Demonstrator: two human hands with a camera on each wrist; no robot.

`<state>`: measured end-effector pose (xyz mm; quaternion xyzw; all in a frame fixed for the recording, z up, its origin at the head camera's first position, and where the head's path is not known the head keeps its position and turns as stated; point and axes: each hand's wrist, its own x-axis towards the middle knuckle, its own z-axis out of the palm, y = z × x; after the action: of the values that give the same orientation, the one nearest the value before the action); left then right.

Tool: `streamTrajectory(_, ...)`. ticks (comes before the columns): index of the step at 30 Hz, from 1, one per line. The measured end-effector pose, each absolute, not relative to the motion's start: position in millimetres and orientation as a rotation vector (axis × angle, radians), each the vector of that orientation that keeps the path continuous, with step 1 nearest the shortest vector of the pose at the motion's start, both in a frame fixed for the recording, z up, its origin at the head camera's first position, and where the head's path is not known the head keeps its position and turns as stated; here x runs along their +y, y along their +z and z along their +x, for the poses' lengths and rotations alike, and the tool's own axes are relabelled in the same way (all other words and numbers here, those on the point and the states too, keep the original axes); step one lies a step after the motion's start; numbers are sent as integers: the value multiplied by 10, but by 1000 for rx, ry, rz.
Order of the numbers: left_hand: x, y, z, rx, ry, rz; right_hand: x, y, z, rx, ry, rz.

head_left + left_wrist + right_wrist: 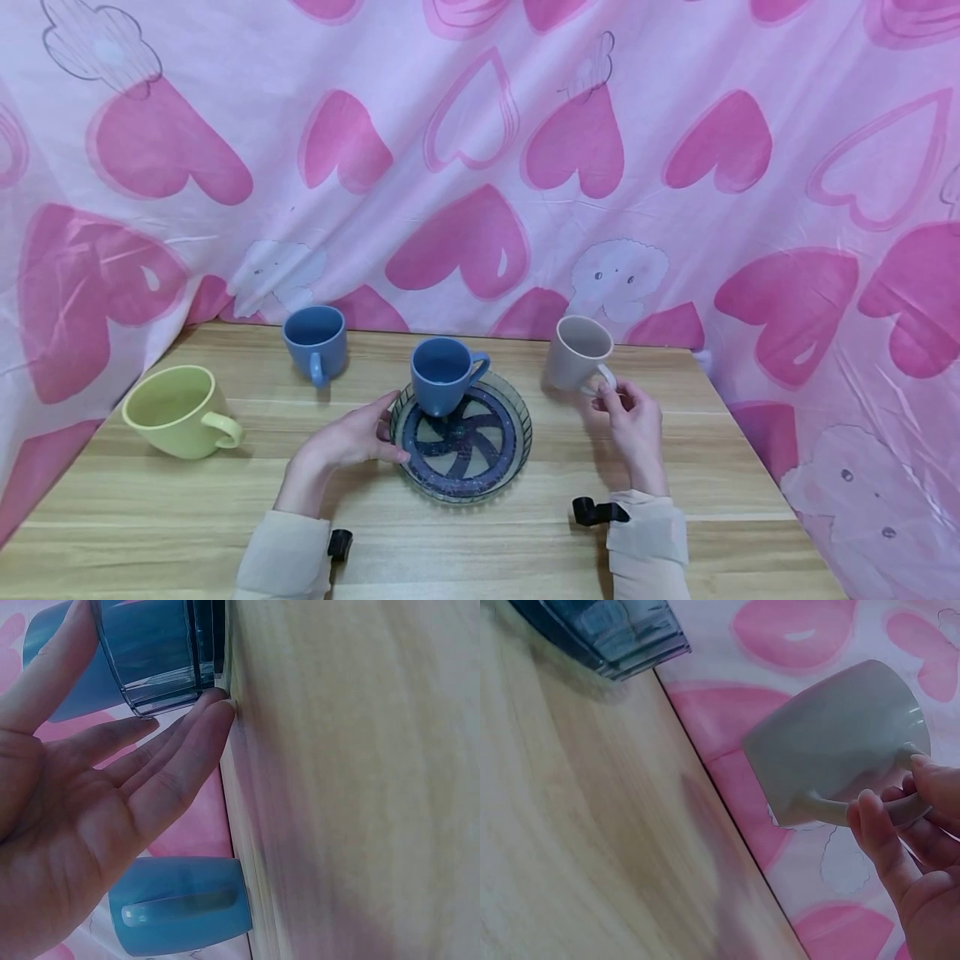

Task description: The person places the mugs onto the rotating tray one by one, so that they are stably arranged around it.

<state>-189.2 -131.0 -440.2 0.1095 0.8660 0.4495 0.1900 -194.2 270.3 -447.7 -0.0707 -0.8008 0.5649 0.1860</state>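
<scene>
- Right hand [633, 421] pinches a plain, pale grey mug [572, 357] by its handle; smooth, slightly tapered, it hangs just beyond the fingers, above the table [465, 554].
- Left hand [351, 437], fingers extended, touches a clear dish [461, 483] with dark swirls; within stands a blue mug [438, 382].

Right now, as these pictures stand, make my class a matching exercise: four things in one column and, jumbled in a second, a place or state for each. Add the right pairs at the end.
Column one
1. Glass dish
2. Green mug
3. Pale mug
4. Blue mug outside the dish

Column two (head view)
A. Held by its handle in the right hand
B. Second mug from the left
C. Has the left hand at its edge
D. Farthest left of all the mugs

Right pairs: 1-C, 2-D, 3-A, 4-B
</scene>
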Motion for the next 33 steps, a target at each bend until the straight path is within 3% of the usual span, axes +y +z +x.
streamTrajectory(14,-1297,-4364,-1894,2444,1242,340,2551,-4336,-1828,-2174,1685,-81)
streamTrajectory(33,-1334,-4379,-1864,2443,1263,380,2261,-4419,-1700,-2082,1784,-43)
